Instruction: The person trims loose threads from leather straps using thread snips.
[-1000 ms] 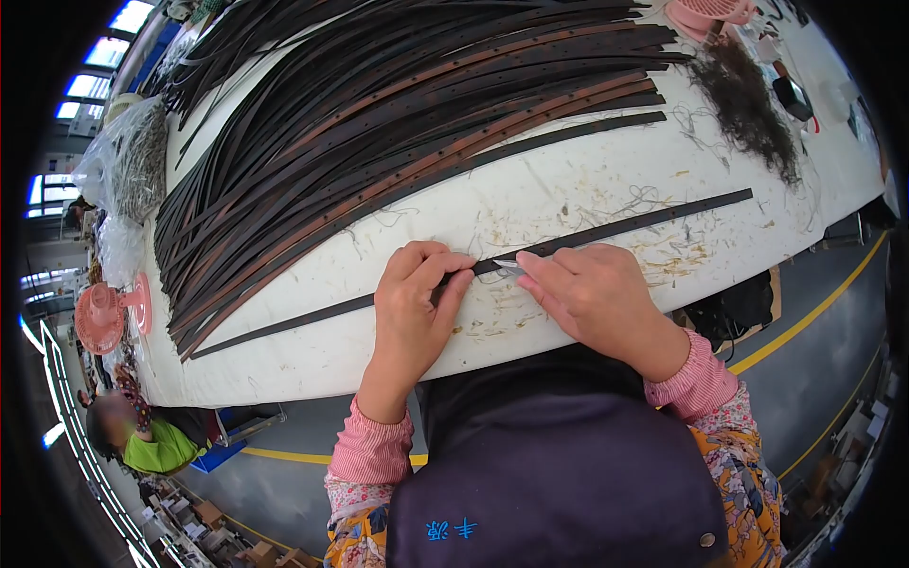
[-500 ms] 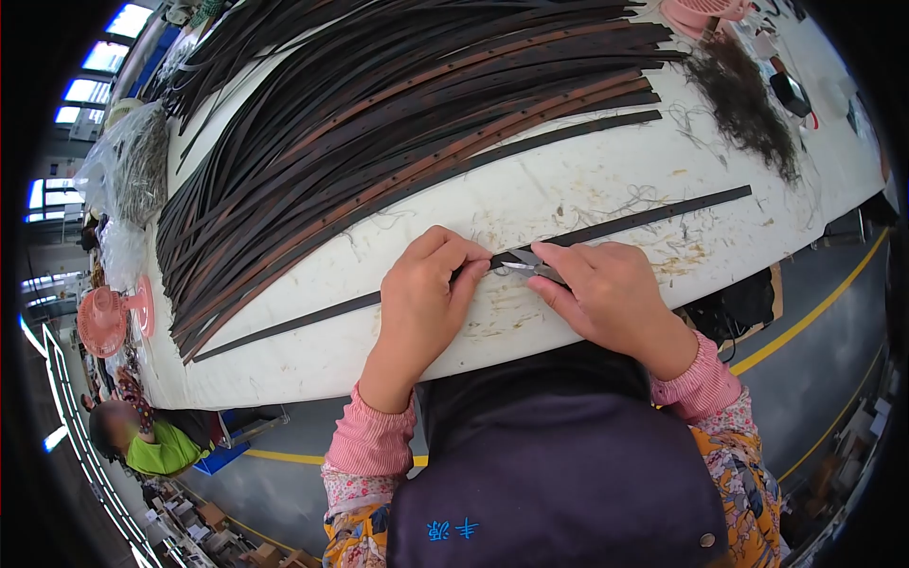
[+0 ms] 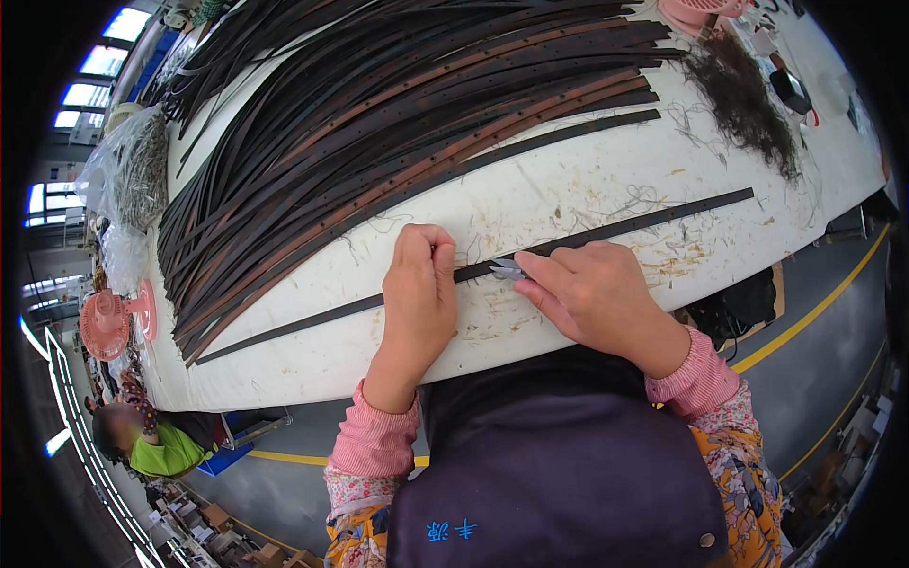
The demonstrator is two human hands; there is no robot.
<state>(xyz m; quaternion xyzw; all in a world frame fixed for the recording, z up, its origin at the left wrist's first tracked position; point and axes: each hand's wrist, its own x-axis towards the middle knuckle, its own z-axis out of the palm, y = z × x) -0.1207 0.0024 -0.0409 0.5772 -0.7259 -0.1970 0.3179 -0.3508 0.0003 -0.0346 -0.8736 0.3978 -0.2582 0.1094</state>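
Note:
A long dark strip with small holes (image 3: 663,216) lies across the white table in front of me. My right hand (image 3: 606,292) is closed around a small pair of thread snips (image 3: 507,269), mostly hidden in the palm. Their blades point left, over the middle of the strip. My left hand (image 3: 418,289) is closed above the strip, left of the blades, thumb pressed against the curled fingers. Whatever is pinched there is hidden or too fine to see.
Many dark and brown strips (image 3: 398,123) are heaped across the table (image 3: 568,180). Loose thread ends and a dark tangle of thread (image 3: 739,104) lie to the right. A pink fan (image 3: 104,324) stands at the left, near a person in green (image 3: 170,450).
My left hand has lifted slightly off the strip and turned, moving away from the blades. The snips have shifted a little left, with more of them hidden by my right hand.

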